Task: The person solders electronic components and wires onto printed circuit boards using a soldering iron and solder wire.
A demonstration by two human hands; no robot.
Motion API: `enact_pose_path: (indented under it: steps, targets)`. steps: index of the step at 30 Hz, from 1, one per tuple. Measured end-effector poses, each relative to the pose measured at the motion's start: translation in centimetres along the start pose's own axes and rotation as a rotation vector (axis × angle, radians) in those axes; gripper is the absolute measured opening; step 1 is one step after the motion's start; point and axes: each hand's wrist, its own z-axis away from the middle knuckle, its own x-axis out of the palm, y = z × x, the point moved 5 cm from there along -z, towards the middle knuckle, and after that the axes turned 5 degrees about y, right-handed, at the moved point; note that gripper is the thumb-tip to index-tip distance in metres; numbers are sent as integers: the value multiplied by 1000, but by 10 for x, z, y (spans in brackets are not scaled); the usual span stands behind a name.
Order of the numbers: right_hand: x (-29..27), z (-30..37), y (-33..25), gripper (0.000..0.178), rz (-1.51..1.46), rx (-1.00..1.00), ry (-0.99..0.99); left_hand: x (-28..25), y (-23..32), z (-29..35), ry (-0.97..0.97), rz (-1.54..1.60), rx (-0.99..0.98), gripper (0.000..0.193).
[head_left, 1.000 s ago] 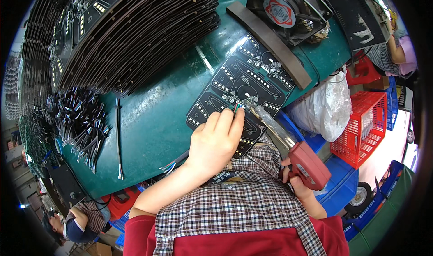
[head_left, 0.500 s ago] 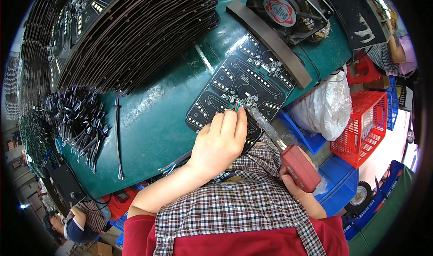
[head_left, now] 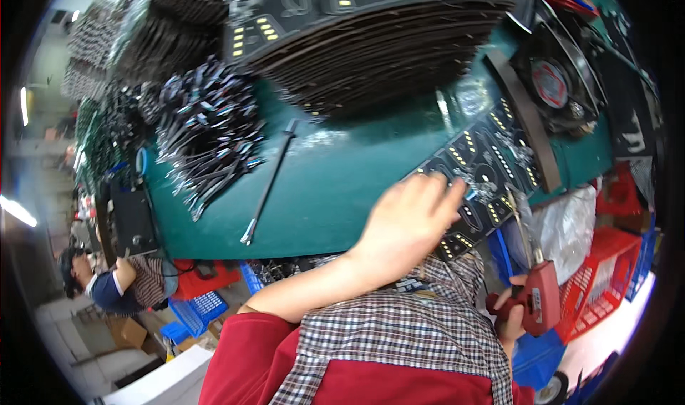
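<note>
My left hand point(head_left: 412, 216) is over a black circuit board point(head_left: 467, 148) with rows of yellowish LEDs, its fingers bent and slightly blurred. At its fingertips, thin coloured wires point(head_left: 470, 194) meet a cluster of small whitish parts on the board; the fingers hide most of them. Lower right, my right hand point(head_left: 509, 318) is wrapped round the handle of a red hot glue gun point(head_left: 542, 298). Its long, crusted barrel points up toward the board's right edge.
A tall stack of black boards point(head_left: 385, 55) stands at the back. Left are a heap of black cables point(head_left: 207, 127) and one loose cable point(head_left: 270, 180). A dark bar point(head_left: 524, 119) and a fan point(head_left: 553, 84) flank the board. Red crates point(head_left: 606, 284) stand right; another person point(head_left: 118, 284) sits left.
My view has swung left, so the table contents appear farther right. My left hand stays at the same part of the board. The glue gun's barrel now points more steeply upward.
</note>
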Motion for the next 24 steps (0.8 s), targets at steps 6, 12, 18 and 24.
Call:
enact_pose_path:
  steps: [6,12,18,24]
  targets:
    - [6,-9,-8,61,20,-57,-2,-72,-128,48,428,-408,-583,23]
    - [7,-7,-9,54,-7,-53,-7,-72,-151,60,342,-356,-500,20]
    - [1,-12,-3,61,-74,89,-29,-88,-129,72,378,663,-882,18]
    - [-7,-23,-15,59,-45,-4,32,-52,-25,-30,73,268,-289,25]
